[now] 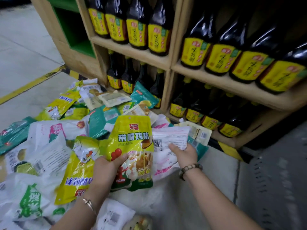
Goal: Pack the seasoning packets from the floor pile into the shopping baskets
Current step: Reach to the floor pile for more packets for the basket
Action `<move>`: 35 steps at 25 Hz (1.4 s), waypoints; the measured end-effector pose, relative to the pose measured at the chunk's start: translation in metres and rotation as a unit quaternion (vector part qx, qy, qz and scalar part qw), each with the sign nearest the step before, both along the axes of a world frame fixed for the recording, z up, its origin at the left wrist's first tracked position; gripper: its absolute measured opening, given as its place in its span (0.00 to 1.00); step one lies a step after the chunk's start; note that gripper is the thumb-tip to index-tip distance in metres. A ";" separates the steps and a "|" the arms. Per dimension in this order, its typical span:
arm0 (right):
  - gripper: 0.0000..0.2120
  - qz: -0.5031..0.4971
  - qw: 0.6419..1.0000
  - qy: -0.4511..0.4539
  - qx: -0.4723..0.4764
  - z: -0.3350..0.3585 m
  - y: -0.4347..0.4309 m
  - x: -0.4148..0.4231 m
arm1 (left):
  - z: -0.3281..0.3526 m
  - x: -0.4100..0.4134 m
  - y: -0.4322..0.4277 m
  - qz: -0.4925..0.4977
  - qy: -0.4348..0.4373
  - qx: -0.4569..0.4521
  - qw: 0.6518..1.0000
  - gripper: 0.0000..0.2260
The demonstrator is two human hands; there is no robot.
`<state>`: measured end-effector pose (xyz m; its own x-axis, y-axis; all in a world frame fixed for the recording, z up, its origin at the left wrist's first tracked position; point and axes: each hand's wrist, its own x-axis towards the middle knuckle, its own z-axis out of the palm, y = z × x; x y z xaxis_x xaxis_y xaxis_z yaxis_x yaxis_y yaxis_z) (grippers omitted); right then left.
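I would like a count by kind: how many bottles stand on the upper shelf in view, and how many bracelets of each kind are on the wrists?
Bottles on the upper shelf: 8
Thin metal bracelet: 1
Bead bracelet: 1
Total: 10

The yellow packet [132,141] reads "加加" near its top and "带嘴鸡精" in green letters below.

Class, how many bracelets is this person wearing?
2. A thin metal bangle is on the left wrist and a bead bracelet is on the right wrist. Both forearms run out of frame, so more could be hidden higher up.
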<state>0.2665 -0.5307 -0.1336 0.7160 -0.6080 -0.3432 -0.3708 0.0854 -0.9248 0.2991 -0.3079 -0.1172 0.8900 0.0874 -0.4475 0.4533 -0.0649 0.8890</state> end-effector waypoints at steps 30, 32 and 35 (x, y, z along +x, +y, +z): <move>0.03 -0.235 0.931 -0.145 -0.240 0.295 -0.258 -0.325 | 0.287 -0.177 -0.281 -0.325 -0.159 -0.096 0.927 0.04; 0.06 -0.276 0.924 -0.099 -0.247 0.276 -0.273 -0.336 | 0.277 -0.187 -0.303 -0.336 -0.170 -0.076 0.923 0.03; 0.11 -0.309 0.922 -0.040 -0.229 0.246 -0.299 -0.343 | 0.252 -0.200 -0.343 -0.348 -0.192 -0.024 0.917 0.05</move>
<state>-0.0760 -0.8299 0.1122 0.1955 -0.9767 0.0890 -0.3113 -0.1478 -0.9387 0.0987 -0.6505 0.1353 0.8160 -0.5728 -0.0774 -0.0298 -0.1754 0.9840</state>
